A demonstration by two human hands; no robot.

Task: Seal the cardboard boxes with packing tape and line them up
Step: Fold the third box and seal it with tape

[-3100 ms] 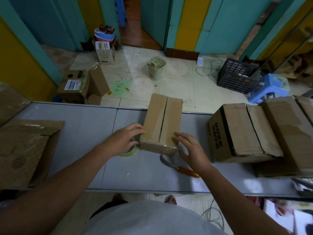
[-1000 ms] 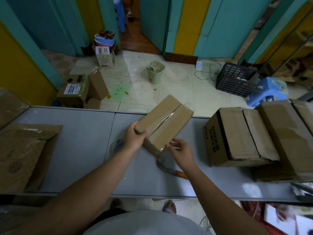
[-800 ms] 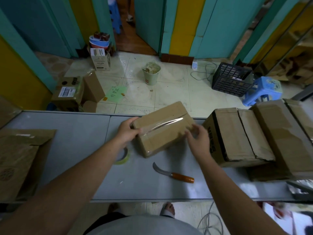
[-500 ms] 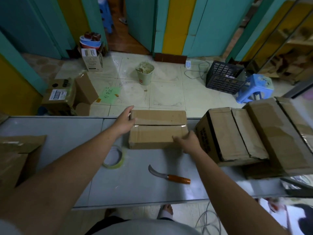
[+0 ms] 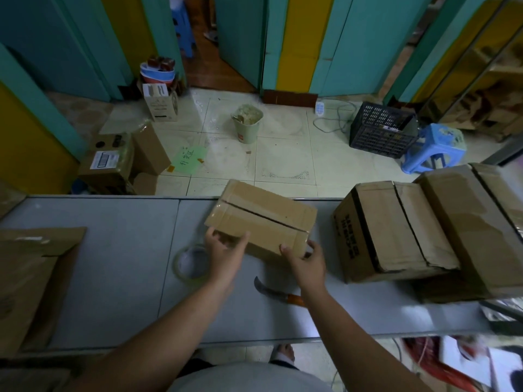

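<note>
Tape [image 5: 190, 277] and knife [image 5: 271, 291] are parked on the surface [image 5: 113, 264] nearest. The box [image 5: 263, 219] is held tilted just beyond, fingers of the left hand [image 5: 223, 253] and right hand [image 5: 307, 261] curled round its near corners. Probably best set flat, seam up, before tape's pulled.

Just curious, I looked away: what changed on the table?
The small brown cardboard box was turned from lengthwise to crosswise; left grip and right grip now hold its near corners. The clear tape roll, orange-handled knife and large cardboard boxes stayed put.
</note>
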